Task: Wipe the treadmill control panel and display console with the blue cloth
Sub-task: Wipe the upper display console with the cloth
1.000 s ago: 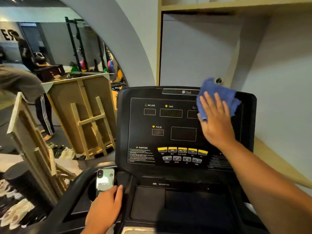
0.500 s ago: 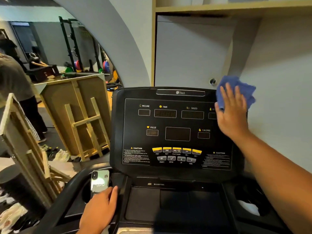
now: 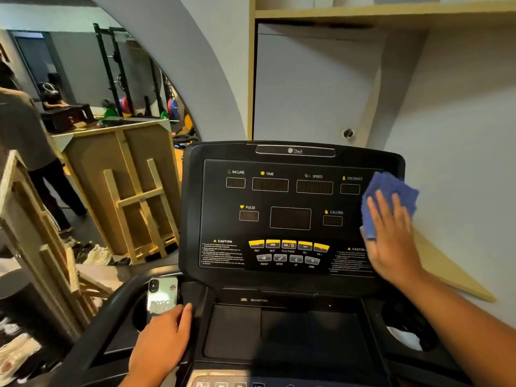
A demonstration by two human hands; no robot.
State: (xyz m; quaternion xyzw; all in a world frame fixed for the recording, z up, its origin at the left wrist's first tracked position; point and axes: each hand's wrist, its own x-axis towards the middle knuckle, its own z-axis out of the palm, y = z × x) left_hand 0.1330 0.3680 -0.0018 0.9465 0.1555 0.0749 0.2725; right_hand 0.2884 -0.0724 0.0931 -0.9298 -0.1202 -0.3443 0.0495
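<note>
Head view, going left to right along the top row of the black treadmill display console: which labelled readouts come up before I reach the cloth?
INCLINE readout → TIME readout → SPEED readout → DISTANCE readout → crumpled blue cloth, pressed to the console's right edge by the right hand.

Our right hand (image 3: pixel 391 241) is raised, arm stretched forward from lower right, palm forward, fingers straight and slightly spread, pressing flat on the blue cloth (image 3: pixel 391 191). Our left hand (image 3: pixel 162 339) sits low, palm down, fingers together and relaxed, thumb out to the right, resting on the console edge (image 3: pixel 195 308).
</note>
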